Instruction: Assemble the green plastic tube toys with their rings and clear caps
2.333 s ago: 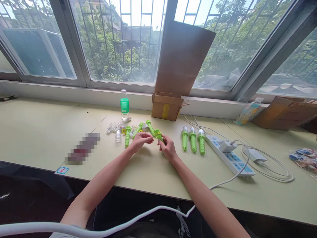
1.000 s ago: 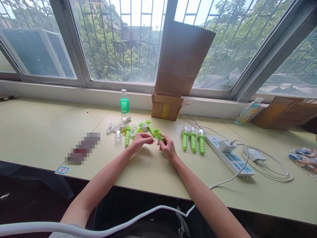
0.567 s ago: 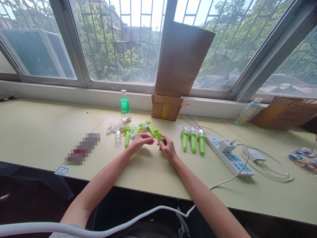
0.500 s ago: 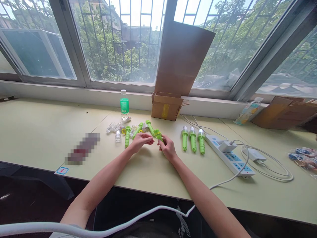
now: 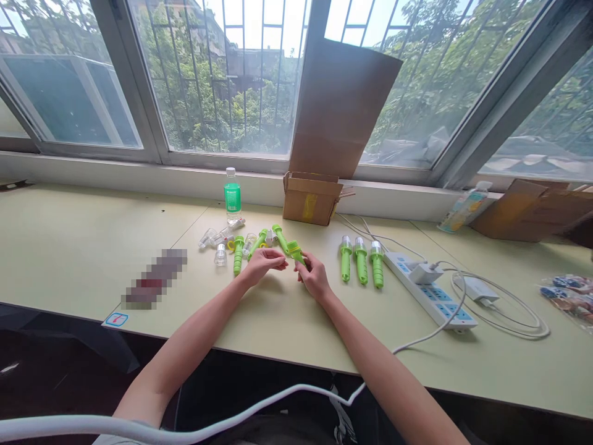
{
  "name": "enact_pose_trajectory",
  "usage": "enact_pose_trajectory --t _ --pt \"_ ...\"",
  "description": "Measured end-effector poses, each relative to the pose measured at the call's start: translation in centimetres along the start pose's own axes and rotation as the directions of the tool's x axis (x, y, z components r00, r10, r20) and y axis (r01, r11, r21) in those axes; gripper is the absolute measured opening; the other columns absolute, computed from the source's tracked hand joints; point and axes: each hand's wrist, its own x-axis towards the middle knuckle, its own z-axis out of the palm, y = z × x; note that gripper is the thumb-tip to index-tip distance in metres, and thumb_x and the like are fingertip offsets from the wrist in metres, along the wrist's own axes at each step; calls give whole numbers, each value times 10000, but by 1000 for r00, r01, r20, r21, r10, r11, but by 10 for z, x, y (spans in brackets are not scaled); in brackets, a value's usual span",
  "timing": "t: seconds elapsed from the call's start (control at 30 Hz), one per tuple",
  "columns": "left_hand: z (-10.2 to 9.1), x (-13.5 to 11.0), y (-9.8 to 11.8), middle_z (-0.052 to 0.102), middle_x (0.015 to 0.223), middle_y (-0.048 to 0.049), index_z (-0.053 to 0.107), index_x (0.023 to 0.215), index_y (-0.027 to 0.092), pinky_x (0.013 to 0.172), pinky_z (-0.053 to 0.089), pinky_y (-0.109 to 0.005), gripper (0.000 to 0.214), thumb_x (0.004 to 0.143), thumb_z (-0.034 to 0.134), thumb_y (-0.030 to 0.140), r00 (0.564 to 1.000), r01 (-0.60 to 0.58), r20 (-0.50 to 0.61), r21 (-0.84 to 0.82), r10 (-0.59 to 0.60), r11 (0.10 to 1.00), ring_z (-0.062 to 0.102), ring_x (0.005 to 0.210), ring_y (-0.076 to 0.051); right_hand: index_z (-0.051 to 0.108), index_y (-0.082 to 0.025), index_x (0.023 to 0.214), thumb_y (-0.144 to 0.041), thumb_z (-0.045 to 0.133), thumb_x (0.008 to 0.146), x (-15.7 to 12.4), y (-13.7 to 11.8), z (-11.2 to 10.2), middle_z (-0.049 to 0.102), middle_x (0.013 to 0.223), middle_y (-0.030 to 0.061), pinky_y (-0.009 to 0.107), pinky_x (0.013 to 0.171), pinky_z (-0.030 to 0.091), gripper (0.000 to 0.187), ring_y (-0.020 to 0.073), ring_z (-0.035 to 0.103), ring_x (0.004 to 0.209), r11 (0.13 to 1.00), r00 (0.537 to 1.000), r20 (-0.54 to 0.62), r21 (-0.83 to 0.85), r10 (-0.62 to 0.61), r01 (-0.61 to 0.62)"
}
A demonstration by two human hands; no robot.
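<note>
My right hand [image 5: 315, 277] is closed around a green plastic flashlight body [image 5: 293, 248], its wider ribbed end pointing up and away from me. Close beside it, my left hand [image 5: 266, 264] has its fingers curled and pressed together; whatever they may hold is too small to make out. Beyond the hands lie more green flashlight bodies [image 5: 238, 256], one standing out at the left [image 5: 257, 243]. Clear plastic caps [image 5: 220, 254] are scattered to their left. Three green flashlights with silvery heads [image 5: 361, 262] lie in a row to the right.
A bottle with a green label [image 5: 232, 196] and a small cardboard box [image 5: 310, 199] stand along the sill. To the right lie a white power strip [image 5: 430, 290] and looped cables. A white cable [image 5: 259, 411] crosses low in front of me. A blurred patch [image 5: 155, 279] covers something at left.
</note>
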Motion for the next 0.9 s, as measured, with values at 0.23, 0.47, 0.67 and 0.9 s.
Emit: enact_pose_trajectory --t 0.23,0.47,0.67,0.9 --pt "1 0 0 699 734 -105 678 814 96 737 535 -357 391 630 762 430 1000 3 -6 14 -3 1000 664 680 -181 594 -166 1081 -463 544 795 0 1 0 592 650 0 239 432 433 415 104 496 448 1000 1000 -3 -4 3 -3" --pt "0 0 0 698 730 -109 675 816 90 735 537 -355 394 633 760 429 1000 7 2 25 -7 1000 666 685 -184 595 -166 1086 -449 545 796 0 -1 0 591 653 3 241 437 438 408 103 494 448 1000 1000 -4 1 3 -3" --pt "1 0 1 697 727 -106 677 807 93 740 536 -356 391 629 764 430 1000 10 0 39 -10 999 665 686 -183 597 -170 1082 -456 548 790 0 -3 0 599 651 5 242 436 441 412 108 507 446 1000 1000 -3 -5 8 -8" --pt "2 -1 3 699 744 -106 674 841 97 734 536 -354 394 659 743 439 1000 16 0 25 -16 1000 663 684 -179 597 -169 1082 -452 549 789 0 -1 0 596 650 8 241 429 436 410 106 501 444 1000 1000 -9 -4 3 -3"
